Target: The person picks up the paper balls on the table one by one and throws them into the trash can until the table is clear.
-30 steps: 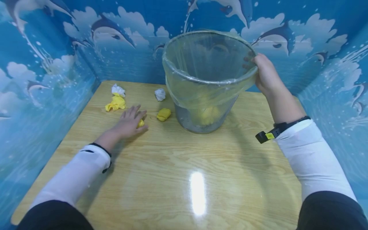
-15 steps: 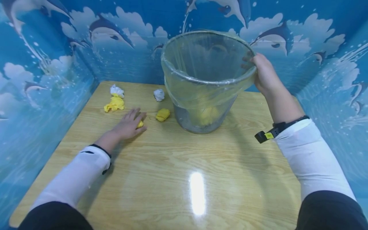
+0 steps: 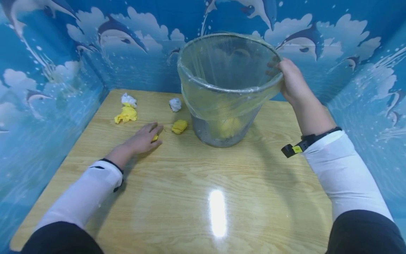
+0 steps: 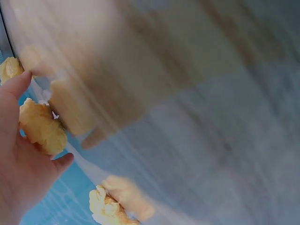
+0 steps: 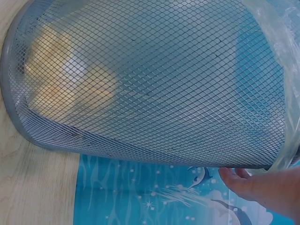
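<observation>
My left hand is over a crumpled yellow paper ball on the table, largely hidden under it in the head view. In the left wrist view, thumb and forefinger are spread around that yellow paper ball, with gaps between fingertips and paper. My right hand grips the rim of a wire-mesh waste bin, thumb outside, fingers inside. A translucent yellowish liner folds over the rim. Through the mesh, the right wrist view shows yellow and white crumpled paper at the bottom.
Another yellow paper ball and a white one lie just left of the bin. Farther left, a yellow crumpled sheet touches a white one. Dolphin-print curtains border the wooden table.
The left hand's fingers have bent slightly over the yellow paper ball, which stays on the table. The right hand and the bin look unchanged.
</observation>
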A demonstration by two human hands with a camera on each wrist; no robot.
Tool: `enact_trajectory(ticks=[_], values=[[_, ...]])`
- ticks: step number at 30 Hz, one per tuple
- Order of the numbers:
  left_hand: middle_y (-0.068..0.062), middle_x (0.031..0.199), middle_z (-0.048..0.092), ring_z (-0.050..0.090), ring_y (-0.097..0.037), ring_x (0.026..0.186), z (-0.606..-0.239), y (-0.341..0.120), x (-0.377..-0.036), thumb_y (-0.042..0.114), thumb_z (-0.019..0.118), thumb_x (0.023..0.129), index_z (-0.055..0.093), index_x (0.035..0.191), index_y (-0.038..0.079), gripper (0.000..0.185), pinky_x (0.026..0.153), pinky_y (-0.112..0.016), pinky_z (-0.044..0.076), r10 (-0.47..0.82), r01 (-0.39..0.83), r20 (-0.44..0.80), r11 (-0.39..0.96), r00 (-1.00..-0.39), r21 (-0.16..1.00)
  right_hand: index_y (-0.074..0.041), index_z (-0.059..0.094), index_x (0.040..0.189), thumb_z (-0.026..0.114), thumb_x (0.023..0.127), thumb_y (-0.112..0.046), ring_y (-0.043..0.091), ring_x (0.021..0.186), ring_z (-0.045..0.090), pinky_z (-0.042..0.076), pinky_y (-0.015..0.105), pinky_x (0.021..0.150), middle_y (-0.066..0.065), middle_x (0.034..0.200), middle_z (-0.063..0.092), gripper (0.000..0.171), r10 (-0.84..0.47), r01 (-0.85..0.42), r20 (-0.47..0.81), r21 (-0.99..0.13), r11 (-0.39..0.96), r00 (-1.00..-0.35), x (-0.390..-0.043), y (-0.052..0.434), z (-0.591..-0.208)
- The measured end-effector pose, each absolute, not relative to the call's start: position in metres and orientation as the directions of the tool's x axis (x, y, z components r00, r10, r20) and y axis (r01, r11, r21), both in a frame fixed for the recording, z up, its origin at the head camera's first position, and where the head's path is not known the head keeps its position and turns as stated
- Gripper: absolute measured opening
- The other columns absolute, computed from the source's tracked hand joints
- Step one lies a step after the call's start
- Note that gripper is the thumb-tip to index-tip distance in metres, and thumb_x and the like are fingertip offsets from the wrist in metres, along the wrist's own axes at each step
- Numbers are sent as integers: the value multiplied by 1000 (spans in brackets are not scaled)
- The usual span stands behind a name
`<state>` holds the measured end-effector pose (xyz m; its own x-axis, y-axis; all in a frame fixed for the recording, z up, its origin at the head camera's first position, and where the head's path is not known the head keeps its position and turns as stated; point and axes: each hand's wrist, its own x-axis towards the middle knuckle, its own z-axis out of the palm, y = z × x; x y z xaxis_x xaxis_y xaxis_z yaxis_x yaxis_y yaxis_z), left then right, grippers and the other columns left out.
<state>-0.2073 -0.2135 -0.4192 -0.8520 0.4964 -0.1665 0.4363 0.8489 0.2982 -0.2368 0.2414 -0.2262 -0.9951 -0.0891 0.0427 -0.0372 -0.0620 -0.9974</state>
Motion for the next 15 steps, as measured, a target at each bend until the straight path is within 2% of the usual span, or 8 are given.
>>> enact_trajectory(ticks=[7, 15], values=[[-31, 152, 22, 19, -48, 141, -417, -212, -207, 27, 49, 101, 31, 149, -1, 58, 114, -60, 19, 479, 419, -186, 862, -858, 283, -2, 35, 140, 36, 96, -12, 19, 115, 45, 37, 32, 103, 1, 126, 41, 45, -89, -26, 31, -998, -54, -996, -237, 242, -224], [-33, 146, 31, 29, -49, 135, -413, -207, -208, 23, 52, 99, 40, 143, -2, 52, 111, -60, 27, 476, 410, -197, 862, -857, 299, -2, 38, 136, 37, 96, -13, 18, 109, 47, 40, 29, 95, 2, 125, 41, 41, -99, -35, 42, -997, -71, -994, -237, 244, -225]])
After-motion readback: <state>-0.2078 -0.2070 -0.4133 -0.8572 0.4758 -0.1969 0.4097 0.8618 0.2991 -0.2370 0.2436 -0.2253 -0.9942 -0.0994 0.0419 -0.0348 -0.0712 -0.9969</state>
